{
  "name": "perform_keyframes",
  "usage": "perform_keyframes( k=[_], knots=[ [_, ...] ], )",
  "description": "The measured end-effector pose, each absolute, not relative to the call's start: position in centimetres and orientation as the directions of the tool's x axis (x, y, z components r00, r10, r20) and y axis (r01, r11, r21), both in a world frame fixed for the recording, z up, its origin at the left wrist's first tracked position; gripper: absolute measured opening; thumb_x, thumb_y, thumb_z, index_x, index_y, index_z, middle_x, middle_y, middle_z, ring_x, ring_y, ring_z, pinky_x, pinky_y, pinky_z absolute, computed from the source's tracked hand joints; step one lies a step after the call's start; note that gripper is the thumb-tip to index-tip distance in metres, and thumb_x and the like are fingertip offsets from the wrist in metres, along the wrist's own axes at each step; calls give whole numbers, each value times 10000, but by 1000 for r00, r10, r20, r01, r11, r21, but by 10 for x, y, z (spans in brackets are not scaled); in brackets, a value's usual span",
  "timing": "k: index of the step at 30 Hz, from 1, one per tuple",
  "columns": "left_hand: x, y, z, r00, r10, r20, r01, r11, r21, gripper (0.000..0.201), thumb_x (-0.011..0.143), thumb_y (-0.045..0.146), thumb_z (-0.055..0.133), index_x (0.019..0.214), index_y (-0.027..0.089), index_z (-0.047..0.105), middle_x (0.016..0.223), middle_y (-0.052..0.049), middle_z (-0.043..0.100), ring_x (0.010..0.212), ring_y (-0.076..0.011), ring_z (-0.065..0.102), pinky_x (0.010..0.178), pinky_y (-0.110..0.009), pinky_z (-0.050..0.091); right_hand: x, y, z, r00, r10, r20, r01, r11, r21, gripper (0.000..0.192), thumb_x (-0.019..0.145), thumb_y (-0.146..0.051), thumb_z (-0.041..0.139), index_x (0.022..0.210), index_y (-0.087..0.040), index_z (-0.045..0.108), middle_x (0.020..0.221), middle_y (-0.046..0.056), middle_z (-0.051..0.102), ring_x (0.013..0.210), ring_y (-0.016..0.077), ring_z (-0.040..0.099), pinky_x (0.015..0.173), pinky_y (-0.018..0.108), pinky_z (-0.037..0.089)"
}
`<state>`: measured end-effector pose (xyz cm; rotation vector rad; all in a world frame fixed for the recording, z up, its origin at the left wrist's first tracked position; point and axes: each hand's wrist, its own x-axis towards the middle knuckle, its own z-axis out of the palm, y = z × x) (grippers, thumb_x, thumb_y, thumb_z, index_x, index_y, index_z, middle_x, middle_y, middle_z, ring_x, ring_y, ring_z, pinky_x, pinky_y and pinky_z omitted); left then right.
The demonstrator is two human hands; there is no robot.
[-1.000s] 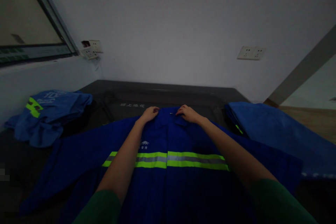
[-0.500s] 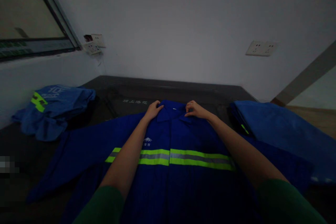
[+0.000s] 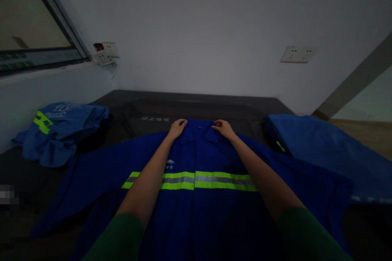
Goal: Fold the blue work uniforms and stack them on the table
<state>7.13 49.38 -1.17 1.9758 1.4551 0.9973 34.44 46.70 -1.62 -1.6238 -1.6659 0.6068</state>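
A dark blue work jacket with a yellow-green and grey reflective band across the chest lies spread out, front up, its sleeves reaching to both sides. My left hand grips the jacket at the left side of its collar, fingers bent over the cloth. At the collar's right side my right hand pinches the edge between thumb and fingers. Between the hands the collar stands slightly open, a small pale label inside it. A white emblem with lettering shows on the chest beside my left forearm.
On the left lies a crumpled blue garment with a yellow-green patch. A stack of folded blue clothes lies on the right. Behind the dark tabletop rises a pale wall with sockets; a window is at upper left.
My right hand has shifted slightly left with the collar edge, and the collar lies flatter and more even. The jacket's right sleeve now shows more spread out. The view has moved a little.
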Motion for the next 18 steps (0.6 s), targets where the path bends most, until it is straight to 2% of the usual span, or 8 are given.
perform_keyframes(
  k=[4, 8, 11, 14, 18],
  knots=[
    [68, 492, -2, 173, 941, 291, 532, -338, 776, 223, 860, 333, 535, 881, 152, 665, 913, -64, 709, 878, -215, 645, 815, -305, 485, 343, 467, -11, 43, 986, 161, 607, 103, -788, 249, 642, -231, 771, 842, -127, 667, 738, 21, 649, 697, 148, 598, 696, 268, 467],
    [67, 484, 12, 170, 927, 333, 488, -373, 789, 221, 843, 362, 553, 861, 157, 633, 848, -38, 683, 815, -191, 625, 747, -274, 479, 347, 452, 4, 8, 982, 190, 546, 155, -823, 199, 693, -287, 708, 811, -141, 642, 746, 10, 655, 684, 139, 598, 673, 248, 456],
    [68, 473, 29, 175, 898, 404, 472, -436, 766, 191, 848, 348, 543, 840, 167, 605, 819, -19, 647, 802, -175, 597, 728, -256, 453, 353, 437, 20, -30, 964, 264, 481, 246, -841, 211, 740, -347, 646, 810, -148, 644, 752, 15, 665, 685, 147, 601, 654, 244, 445],
    [69, 461, 50, 192, 844, 500, 487, -524, 699, 174, 853, 340, 539, 808, 177, 579, 770, 6, 595, 752, -155, 555, 701, -242, 418, 362, 426, 40, -73, 918, 390, 475, 376, -796, 262, 770, -407, 608, 777, -150, 653, 699, 10, 645, 655, 151, 571, 611, 242, 409],
    [73, 451, 74, 189, 798, 572, 514, -577, 635, 213, 879, 367, 515, 769, 186, 543, 719, 22, 543, 705, -144, 516, 672, -237, 394, 369, 421, 64, -127, 851, 510, 553, 487, -676, 295, 844, -419, 543, 809, -147, 654, 704, 11, 631, 649, 144, 548, 601, 236, 392]
  ],
)
